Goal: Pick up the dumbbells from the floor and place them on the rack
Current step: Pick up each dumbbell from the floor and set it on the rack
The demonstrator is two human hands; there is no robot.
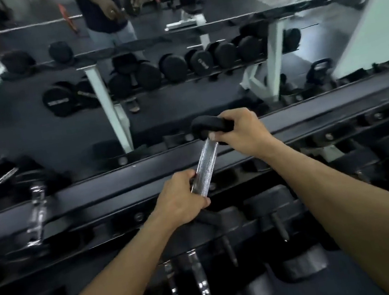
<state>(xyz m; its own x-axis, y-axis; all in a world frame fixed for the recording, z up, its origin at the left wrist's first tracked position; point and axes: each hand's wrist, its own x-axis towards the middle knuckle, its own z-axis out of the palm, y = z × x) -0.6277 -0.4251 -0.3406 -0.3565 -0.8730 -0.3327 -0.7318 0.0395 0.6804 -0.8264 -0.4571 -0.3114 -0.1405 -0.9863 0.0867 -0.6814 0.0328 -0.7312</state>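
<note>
Left hand [180,200] fingers curl closed around the near end of the dumbbell [205,160] handle, right hand [239,130] wraps its far head (likely steadying the weight), holding it over the rack [94,196] top rails.

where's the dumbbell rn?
Head view, centre: the dumbbell is held in both hands, left hand on the near end, right hand at the far head, over the rack's top rail.
</note>
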